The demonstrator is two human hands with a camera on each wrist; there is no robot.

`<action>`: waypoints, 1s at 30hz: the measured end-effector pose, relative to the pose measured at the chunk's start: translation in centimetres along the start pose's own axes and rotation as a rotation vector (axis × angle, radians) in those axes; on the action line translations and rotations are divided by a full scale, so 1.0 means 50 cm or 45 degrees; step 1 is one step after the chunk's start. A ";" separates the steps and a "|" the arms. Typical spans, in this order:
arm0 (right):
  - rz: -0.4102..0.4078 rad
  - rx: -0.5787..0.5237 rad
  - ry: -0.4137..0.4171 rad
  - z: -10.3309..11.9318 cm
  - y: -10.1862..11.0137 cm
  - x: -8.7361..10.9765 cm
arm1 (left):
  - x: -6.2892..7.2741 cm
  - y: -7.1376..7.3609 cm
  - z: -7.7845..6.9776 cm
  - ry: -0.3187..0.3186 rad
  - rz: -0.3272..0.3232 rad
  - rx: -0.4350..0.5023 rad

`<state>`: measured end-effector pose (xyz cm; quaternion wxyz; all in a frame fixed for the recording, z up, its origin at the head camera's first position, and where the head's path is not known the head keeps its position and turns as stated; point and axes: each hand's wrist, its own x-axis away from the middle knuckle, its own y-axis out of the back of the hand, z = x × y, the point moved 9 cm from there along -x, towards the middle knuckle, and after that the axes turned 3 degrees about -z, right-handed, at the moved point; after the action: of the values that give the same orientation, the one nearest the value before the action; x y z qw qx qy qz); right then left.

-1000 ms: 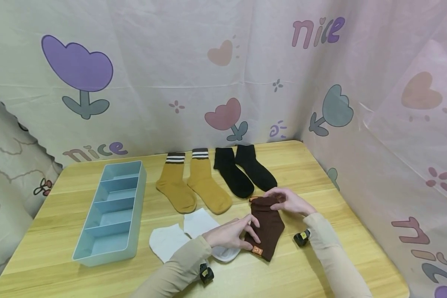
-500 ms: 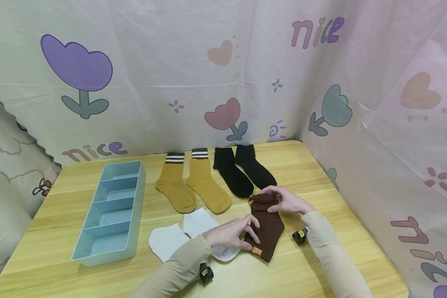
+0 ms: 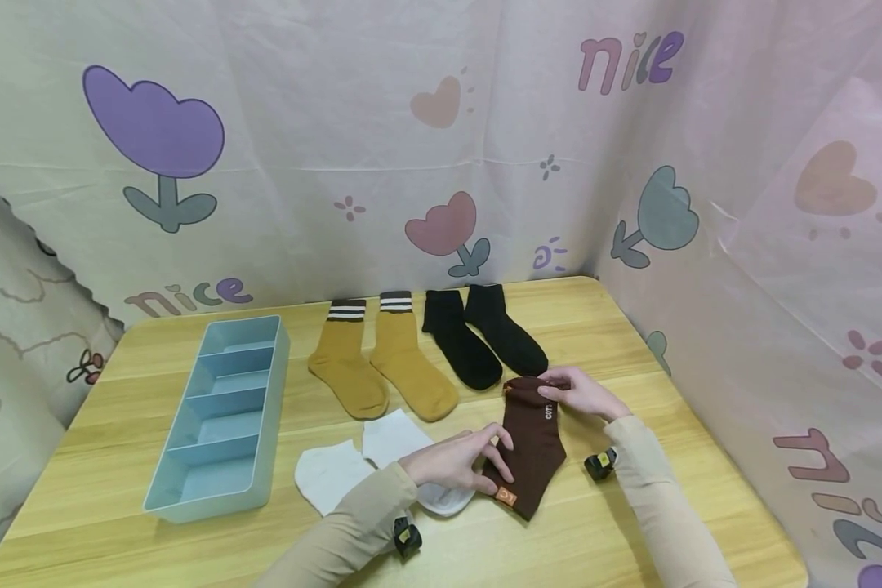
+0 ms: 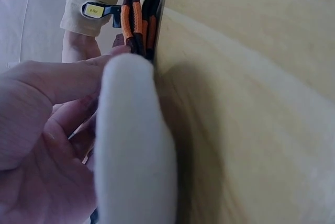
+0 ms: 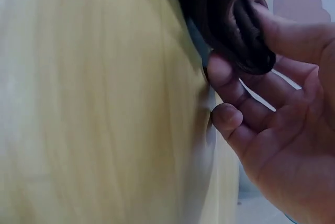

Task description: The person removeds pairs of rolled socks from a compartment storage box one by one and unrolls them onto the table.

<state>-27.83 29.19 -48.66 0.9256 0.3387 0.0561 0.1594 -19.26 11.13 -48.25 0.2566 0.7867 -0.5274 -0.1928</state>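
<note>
Two brown socks [image 3: 531,457], one on the other, lie at the right of the table with an orange label at the near end. Their dark, orange-trimmed edges [image 4: 138,22] show side by side in the left wrist view. My left hand [image 3: 452,461] holds their left side near the label, fingers on top and thumb at the edge. At the far end my right hand [image 3: 584,394] pinches the brown fabric [image 5: 230,30] between thumb and fingers. Under my left forearm lie white socks [image 3: 331,474], partly hidden; one fills the middle of the left wrist view.
On the left of the wooden table [image 3: 81,457] stands a light blue box [image 3: 265,457] with several compartments. Mustard socks [image 3: 345,367] with striped cuffs and black socks [image 3: 459,343] lie flat along the back. A printed curtain [image 3: 301,122] hangs behind.
My right hand has moved slightly right and away, and the bunched far end of the brown socks now lies flatter, showing white lettering. The left hand has stayed in place.
</note>
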 end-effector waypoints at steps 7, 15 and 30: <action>0.044 0.064 0.035 0.016 -0.007 0.008 | 0.000 -0.001 0.000 -0.003 0.002 -0.012; -0.001 0.162 0.102 0.020 -0.013 -0.002 | -0.001 0.000 0.000 -0.012 -0.002 -0.023; -0.055 0.157 0.161 0.031 -0.003 -0.014 | -0.002 -0.001 0.003 -0.007 0.011 0.010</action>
<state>-28.12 27.89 -47.56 0.9008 0.3828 0.1315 0.1569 -19.34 11.22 -48.43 0.2528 0.7848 -0.5324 -0.1918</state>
